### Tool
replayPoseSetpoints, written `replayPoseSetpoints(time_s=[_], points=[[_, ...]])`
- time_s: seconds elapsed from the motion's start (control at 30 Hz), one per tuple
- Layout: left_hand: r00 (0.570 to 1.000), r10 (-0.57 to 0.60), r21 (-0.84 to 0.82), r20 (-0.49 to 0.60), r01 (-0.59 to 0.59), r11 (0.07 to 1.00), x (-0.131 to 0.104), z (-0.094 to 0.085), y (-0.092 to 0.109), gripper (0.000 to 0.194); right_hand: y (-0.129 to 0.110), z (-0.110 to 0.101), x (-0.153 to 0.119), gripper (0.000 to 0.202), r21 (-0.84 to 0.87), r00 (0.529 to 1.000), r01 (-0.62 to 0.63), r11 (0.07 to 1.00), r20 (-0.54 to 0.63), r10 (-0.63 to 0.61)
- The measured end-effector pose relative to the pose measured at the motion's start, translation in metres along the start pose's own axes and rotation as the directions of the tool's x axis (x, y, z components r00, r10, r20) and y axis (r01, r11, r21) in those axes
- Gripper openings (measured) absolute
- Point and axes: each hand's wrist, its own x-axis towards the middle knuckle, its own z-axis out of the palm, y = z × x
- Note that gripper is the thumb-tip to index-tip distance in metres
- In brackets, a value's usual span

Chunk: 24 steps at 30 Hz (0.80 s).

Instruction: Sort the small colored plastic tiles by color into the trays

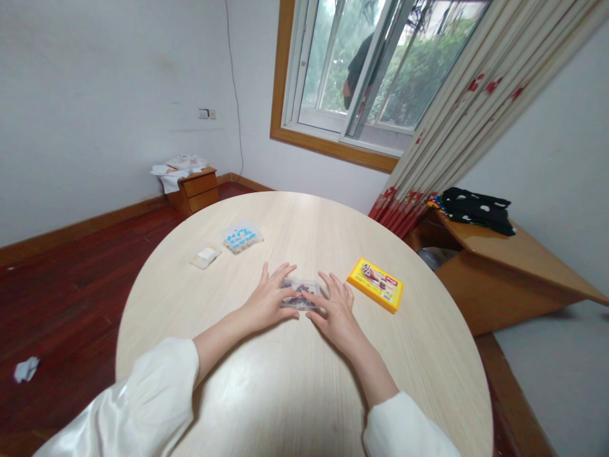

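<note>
A clear shallow box (304,303) with small dark pieces in it lies on the round pale table (285,374), between my two hands. My left hand (272,297) is over the box's left side, its fingers spread. From the right, my right hand (337,309) reaches over the other side, fingers also apart. Fingertips of both hands are over or at the box; whether they press on it cannot be made out. Neither hand is closed around anything.
A clear box with blue pieces (242,236) and a small flat case (205,257) lie at the table's back left. A yellow box (377,284) is to the right. Beyond the table are a wooden desk (476,285), a small cabinet (202,189) and a person (359,70) outside the window.
</note>
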Motion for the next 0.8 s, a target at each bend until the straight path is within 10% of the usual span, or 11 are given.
replayPoseSetpoints(time_s=[0.8], points=[[0.999, 0.000, 0.000, -0.042, 0.000, 1.000, 0.001, -0.006, 0.008, 0.033, -0.011, -0.006, 0.001, 0.037, 0.029, 0.994, -0.068, 0.997, 0.086, 0.065]])
